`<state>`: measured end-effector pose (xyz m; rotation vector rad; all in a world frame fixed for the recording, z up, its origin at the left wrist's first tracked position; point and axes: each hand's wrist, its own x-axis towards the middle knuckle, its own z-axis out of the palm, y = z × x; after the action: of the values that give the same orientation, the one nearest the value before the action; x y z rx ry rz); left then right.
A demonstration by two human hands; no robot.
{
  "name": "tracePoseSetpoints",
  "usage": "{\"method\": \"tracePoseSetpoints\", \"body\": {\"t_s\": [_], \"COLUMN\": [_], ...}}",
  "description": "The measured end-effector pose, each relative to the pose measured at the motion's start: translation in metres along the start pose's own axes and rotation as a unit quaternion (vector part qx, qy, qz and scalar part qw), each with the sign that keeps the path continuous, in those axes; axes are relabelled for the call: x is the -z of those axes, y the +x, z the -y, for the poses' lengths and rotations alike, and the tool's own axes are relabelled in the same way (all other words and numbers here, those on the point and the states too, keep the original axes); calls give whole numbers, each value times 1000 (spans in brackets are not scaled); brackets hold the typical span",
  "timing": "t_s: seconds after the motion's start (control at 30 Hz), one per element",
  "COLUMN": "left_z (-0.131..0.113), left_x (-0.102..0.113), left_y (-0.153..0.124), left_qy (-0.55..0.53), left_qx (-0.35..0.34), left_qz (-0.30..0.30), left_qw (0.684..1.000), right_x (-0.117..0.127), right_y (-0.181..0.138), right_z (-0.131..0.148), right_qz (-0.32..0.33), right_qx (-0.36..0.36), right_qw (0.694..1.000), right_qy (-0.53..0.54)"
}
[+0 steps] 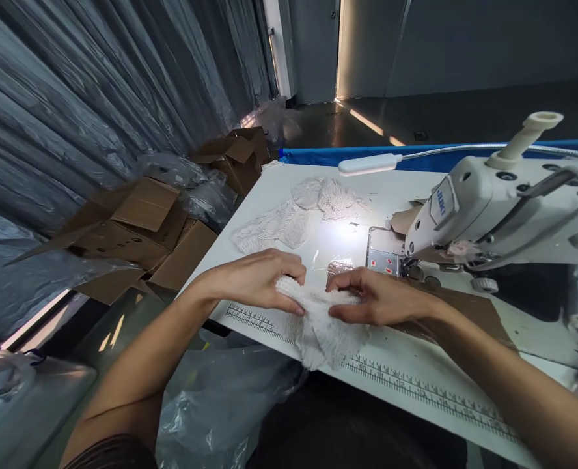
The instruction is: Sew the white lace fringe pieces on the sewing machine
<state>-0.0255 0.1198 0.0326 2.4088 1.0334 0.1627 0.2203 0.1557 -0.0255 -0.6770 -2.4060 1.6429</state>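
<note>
A white knitted fabric piece point(325, 329) lies bunched over the table's front edge, its lower end drooping across the printed ruler. My left hand point(272, 280) pinches its upper left part between thumb and fingers. On the other side, my right hand point(367, 296) grips the same fabric with bent fingers and thumb. Just right of that hand is the needle area of a white sewing machine point(469, 202). Farther back on the table, more white knitted pieces point(282, 225) lie spread out, with another crumpled knitted piece point(335, 195) beside them.
A lamp point(370, 165) on a bendable arm lights the white table point(416, 365). Brown cardboard point(474, 316) lies under the machine. Open cardboard boxes point(142, 221) and clear plastic bags stand left of the table. A plastic sheet point(220, 391) hangs below the front edge.
</note>
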Motion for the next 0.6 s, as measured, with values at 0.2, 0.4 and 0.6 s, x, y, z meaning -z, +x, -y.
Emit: {"method": "tracePoseSetpoints", "body": {"t_s": [0.2, 0.4, 0.6], "left_z": [18, 35, 40], "left_x": [-18, -84, -104], "left_y": [4, 2, -15], "left_qy": [242, 406, 307], "left_qx": [-21, -149, -129], "left_qz": [-245, -308, -306], "left_qw": [938, 848, 892], "right_x": [3, -11, -17], "right_y": [3, -7, -46], "right_z": [-6, -46, -54], "right_qz": [-289, -288, -244], "right_qx": [78, 131, 96], "right_qw": [922, 812, 891], "right_qy": [-244, -491, -370]}}
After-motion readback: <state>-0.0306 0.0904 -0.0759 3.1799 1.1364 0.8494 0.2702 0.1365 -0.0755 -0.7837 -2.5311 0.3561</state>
